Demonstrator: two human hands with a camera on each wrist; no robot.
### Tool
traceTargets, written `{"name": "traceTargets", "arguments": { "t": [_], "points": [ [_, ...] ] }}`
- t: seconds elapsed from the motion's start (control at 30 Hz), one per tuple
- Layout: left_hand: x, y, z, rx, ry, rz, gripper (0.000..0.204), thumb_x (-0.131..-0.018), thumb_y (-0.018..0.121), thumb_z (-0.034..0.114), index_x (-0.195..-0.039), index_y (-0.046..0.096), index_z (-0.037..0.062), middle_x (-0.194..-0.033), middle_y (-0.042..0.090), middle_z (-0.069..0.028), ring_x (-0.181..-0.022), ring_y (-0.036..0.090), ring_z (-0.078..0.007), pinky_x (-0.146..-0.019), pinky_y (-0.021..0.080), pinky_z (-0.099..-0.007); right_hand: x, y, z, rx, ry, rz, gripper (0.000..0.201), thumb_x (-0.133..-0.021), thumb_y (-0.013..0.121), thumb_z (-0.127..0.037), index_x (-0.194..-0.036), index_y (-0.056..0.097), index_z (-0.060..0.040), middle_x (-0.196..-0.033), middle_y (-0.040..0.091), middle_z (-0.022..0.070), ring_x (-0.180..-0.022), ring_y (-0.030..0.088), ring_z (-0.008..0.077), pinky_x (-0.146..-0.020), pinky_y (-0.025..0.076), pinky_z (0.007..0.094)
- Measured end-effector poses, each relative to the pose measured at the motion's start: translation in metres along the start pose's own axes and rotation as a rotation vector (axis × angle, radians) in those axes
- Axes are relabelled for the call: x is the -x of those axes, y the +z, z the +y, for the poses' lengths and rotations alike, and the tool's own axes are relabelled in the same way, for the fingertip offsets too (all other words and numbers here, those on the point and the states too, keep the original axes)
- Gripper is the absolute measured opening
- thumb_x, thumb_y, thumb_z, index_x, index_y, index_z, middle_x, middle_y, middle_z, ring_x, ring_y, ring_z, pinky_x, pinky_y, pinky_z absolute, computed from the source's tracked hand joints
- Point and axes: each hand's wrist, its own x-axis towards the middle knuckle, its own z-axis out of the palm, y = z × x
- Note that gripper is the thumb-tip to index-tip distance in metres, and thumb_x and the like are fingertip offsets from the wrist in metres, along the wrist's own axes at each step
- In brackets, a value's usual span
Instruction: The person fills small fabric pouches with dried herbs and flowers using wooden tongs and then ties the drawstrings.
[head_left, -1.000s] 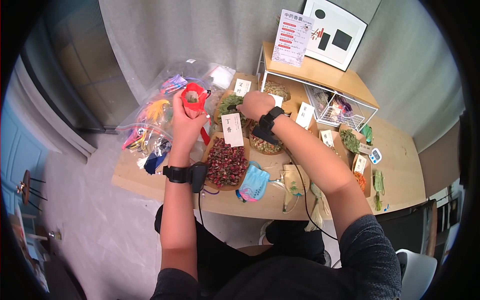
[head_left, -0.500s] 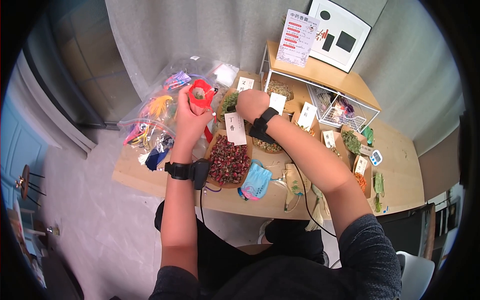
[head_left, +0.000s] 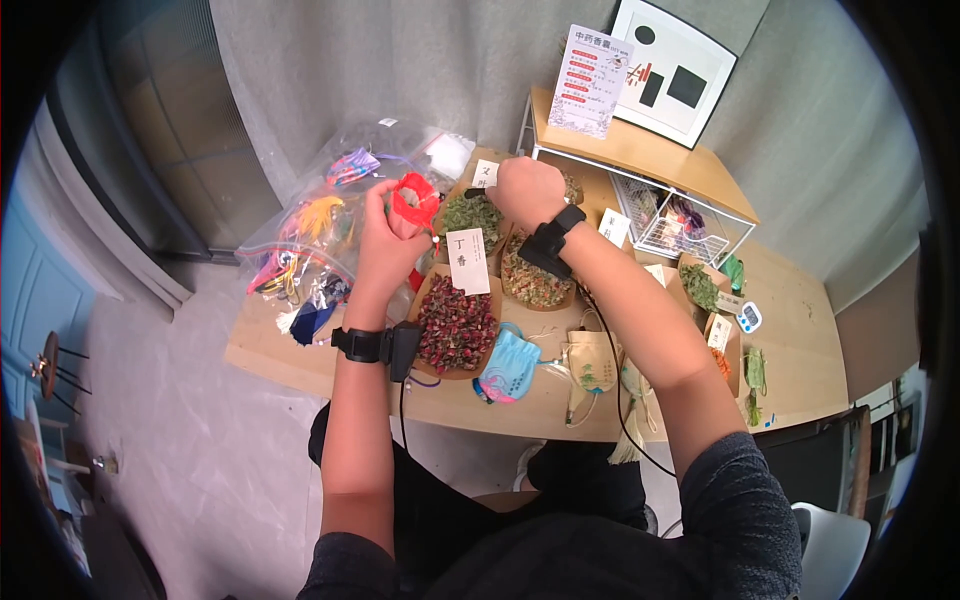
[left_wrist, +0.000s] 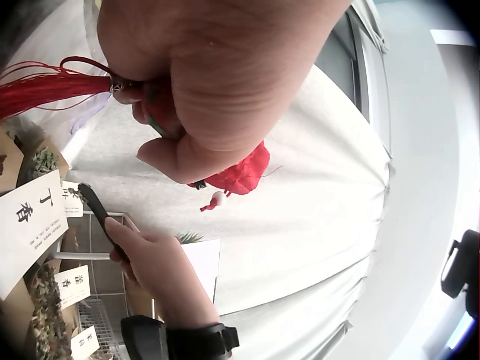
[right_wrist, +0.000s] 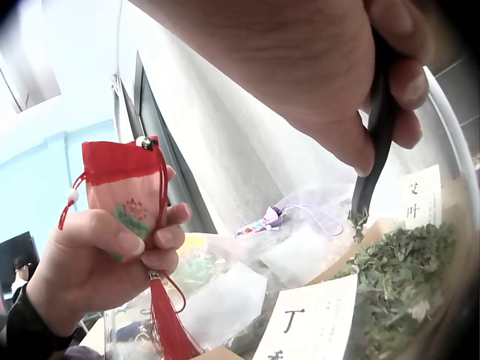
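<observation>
My left hand (head_left: 386, 245) grips a small pouch (right_wrist: 124, 196), pink with a red top edge and a red tassel, held upright with its mouth open. My right hand (head_left: 530, 190) pinches a black tool (right_wrist: 379, 142), its tip holding a little dried green leaf. That tip is just above the box of dried green leaves (right_wrist: 397, 277), seen in the right wrist view. In front of it stands a white card (head_left: 467, 262) at the box of dark red dried buds (head_left: 456, 325). The left wrist view shows the black tool (left_wrist: 97, 210) too.
Clear plastic bags (head_left: 310, 215) with colourful pouches lie at the left. A box of mixed dried flowers (head_left: 535, 275), a blue pouch (head_left: 510, 365) and a beige pouch (head_left: 592, 362) are on the table (head_left: 800, 320). A wooden-topped rack (head_left: 640, 145) stands behind.
My right hand has lifted slightly up and to the right from the green leaves with the black tool. The pouch in my left hand has shifted right, towards it.
</observation>
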Motion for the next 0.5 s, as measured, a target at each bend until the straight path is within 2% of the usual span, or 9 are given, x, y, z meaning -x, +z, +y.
{"name": "traceTargets", "arguments": {
  "t": [0.07,0.17,0.3,0.37,0.5],
  "points": [
    [0.001,0.000,-0.002,-0.061,0.001,-0.007,0.074,-0.075,0.067,-0.009,-0.142,0.042,0.0095,-0.123,0.060,-0.0058,-0.107,0.060,-0.0140,-0.092,0.051,-0.0293,0.000,-0.013,0.000,-0.017,0.002,-0.008,0.019,-0.083,0.069,-0.021,-0.082,0.078,-0.0049,-0.080,0.075,0.0178,-0.075,0.075,0.0348,-0.066,0.060,0.0433],
    [-0.001,0.000,-0.013,-0.076,-0.065,-0.028,0.074,-0.075,0.068,-0.009,-0.142,0.041,0.0095,-0.122,0.060,-0.0060,-0.103,0.061,-0.0127,-0.089,0.052,-0.0285,0.000,-0.044,-0.002,-0.057,0.002,-0.009,0.030,-0.085,0.073,-0.033,-0.084,0.078,-0.0030,-0.081,0.074,0.0189,-0.076,0.075,0.0366,-0.067,0.060,0.0447],
    [-0.002,0.002,-0.015,-0.033,-0.052,-0.033,0.073,-0.075,0.067,-0.010,-0.141,0.041,0.0093,-0.119,0.061,-0.0057,-0.099,0.061,-0.0117,-0.085,0.052,-0.0277,0.001,-0.088,-0.012,-0.134,0.042,-0.072,0.042,-0.087,0.075,-0.044,-0.086,0.077,-0.0019,-0.084,0.074,0.0206,-0.078,0.074,0.0384,-0.069,0.060,0.0461],
    [-0.002,0.002,-0.016,-0.025,-0.042,-0.026,0.073,-0.075,0.067,-0.010,-0.141,0.041,0.0093,-0.117,0.061,-0.0052,-0.096,0.061,-0.0115,-0.083,0.052,-0.0272,0.006,-0.106,-0.019,-0.183,-0.009,-0.060,0.045,-0.087,0.075,-0.047,-0.081,0.077,-0.0022,-0.075,0.071,0.0194,-0.074,0.072,0.0369,-0.067,0.058,0.0451],
    [-0.002,0.001,-0.011,0.011,-0.105,-0.031,0.073,-0.075,0.066,-0.010,-0.141,0.041,0.0095,-0.115,0.060,-0.0045,-0.092,0.059,-0.0108,-0.081,0.050,-0.0261,0.022,-0.106,-0.039,-0.236,-0.086,-0.108,0.044,-0.087,0.076,-0.047,-0.083,0.078,-0.0037,-0.071,0.070,0.0178,-0.073,0.071,0.0360,-0.068,0.056,0.0447]
  ]
}}
